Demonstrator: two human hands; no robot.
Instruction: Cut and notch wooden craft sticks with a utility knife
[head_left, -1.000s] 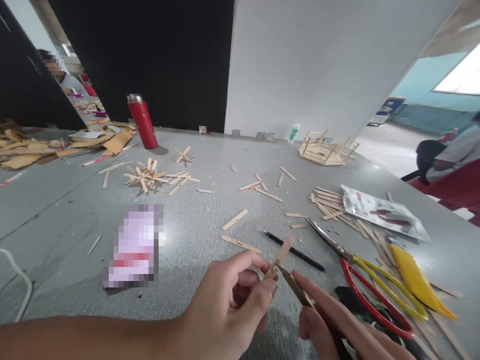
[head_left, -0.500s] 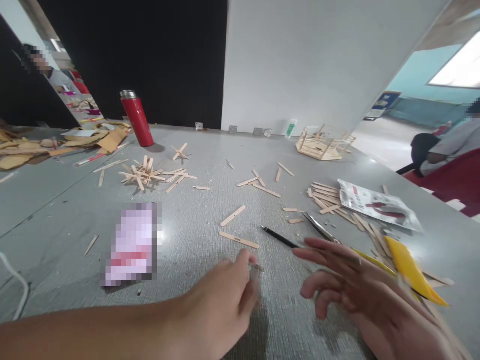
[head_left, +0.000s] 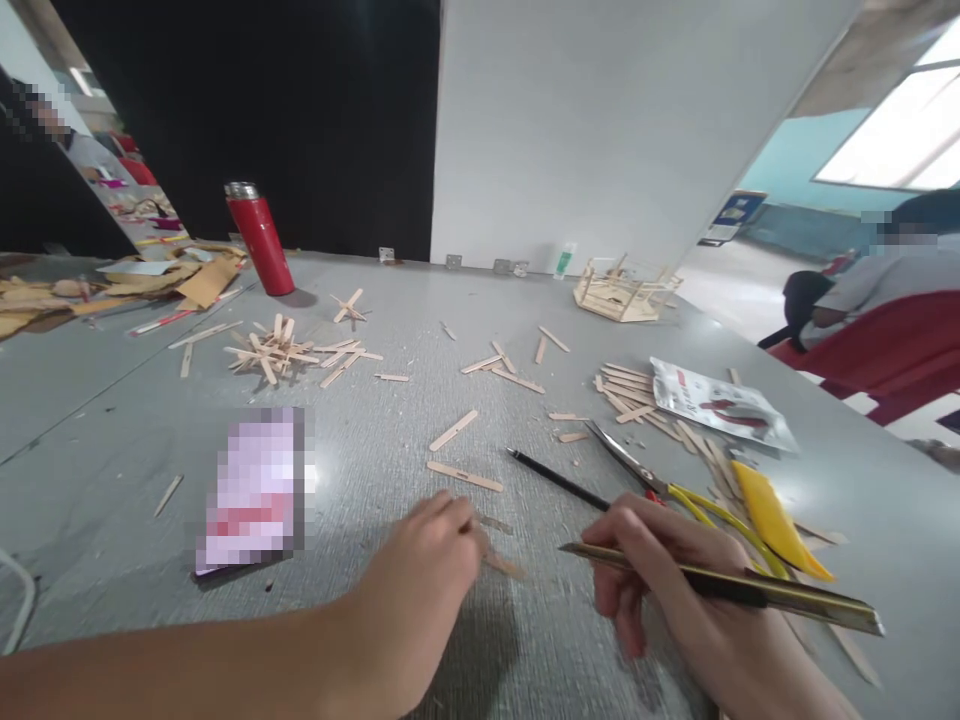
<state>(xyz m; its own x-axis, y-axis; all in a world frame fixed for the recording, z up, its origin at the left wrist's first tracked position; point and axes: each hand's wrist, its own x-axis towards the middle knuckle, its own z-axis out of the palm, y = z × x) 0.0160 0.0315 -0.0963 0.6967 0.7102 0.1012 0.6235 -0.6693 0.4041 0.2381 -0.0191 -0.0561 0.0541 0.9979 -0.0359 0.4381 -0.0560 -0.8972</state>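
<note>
My right hand is closed around a slim brass-coloured utility knife, its pointed tip facing left just above the table. Low in the middle, my left hand has its fingers curled together on a wooden craft stick, whose end shows blurred beyond the fingertips. Another blurred stick piece shows just above that one. Ahead of my left hand lie two loose craft sticks, one flat and one slanted. A black pen and yellow-handled scissors rest beyond my right hand.
A phone-like pixelated object lies left. Behind are a stick pile, a red bottle and a stick frame. At right are a silver pouch and a yellow packet. A seated person is beyond.
My right hand has gone from spread fingers to a closed grip with the knife pointing left. My left hand has lowered and turned its fingers down over the stick. The view has shifted slightly right.
</note>
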